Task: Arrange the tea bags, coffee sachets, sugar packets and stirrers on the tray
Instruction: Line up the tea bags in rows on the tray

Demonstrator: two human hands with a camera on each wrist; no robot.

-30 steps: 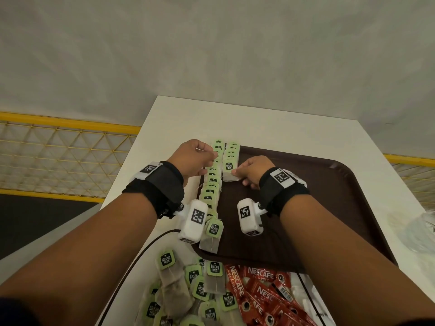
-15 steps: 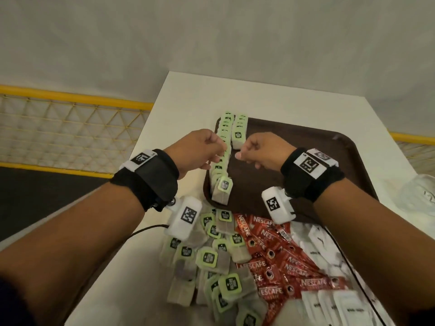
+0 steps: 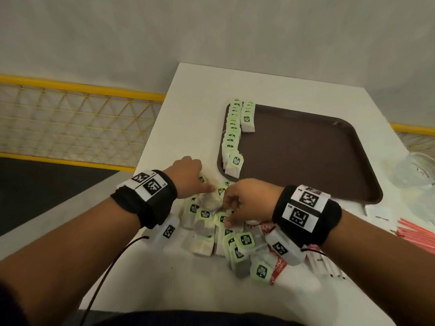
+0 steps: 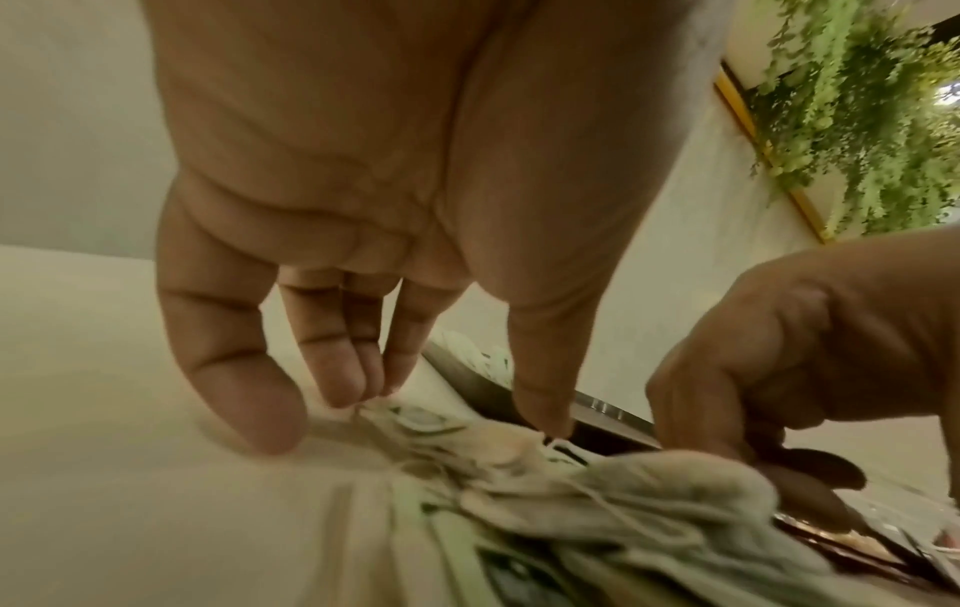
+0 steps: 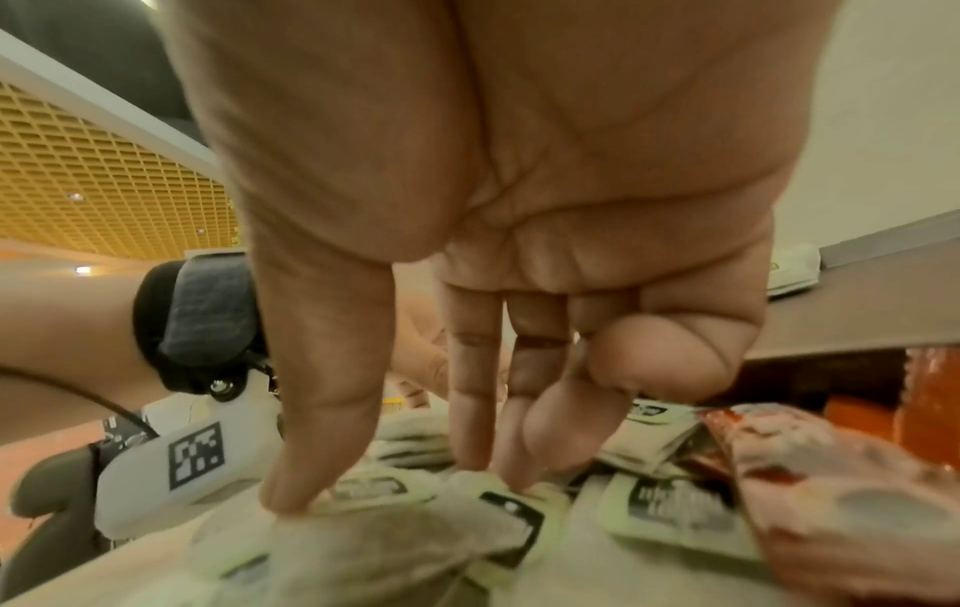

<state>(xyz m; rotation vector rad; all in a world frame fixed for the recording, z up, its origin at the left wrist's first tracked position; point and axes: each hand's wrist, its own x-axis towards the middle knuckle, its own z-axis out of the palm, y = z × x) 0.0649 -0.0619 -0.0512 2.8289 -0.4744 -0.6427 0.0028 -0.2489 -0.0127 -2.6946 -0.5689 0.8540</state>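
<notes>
A brown tray (image 3: 306, 161) lies on the white table with two rows of green-tagged tea bags (image 3: 231, 135) along its left edge. In front of the tray sits a loose pile of tea bags (image 3: 204, 222). My left hand (image 3: 207, 184) reaches into the pile's far side, and its straight fingers (image 4: 343, 386) and thumb touch the bags without closing. My right hand (image 3: 227, 215) pinches a tea bag (image 5: 364, 534) in the pile between thumb and first two fingers. Red coffee sachets (image 3: 277, 267) lie partly hidden under my right wrist.
White sugar packets (image 3: 322, 264) lie beside the sachets. Red stirrers (image 3: 416, 231) lie near the table's right edge. A clear plastic bag (image 3: 414, 172) sits right of the tray. A yellow railing (image 3: 82, 88) runs beyond the table's left edge.
Both hands have pulled back from the tea bag rows on the tray to the loose pile on the table. The right hand now pinches a bag there.
</notes>
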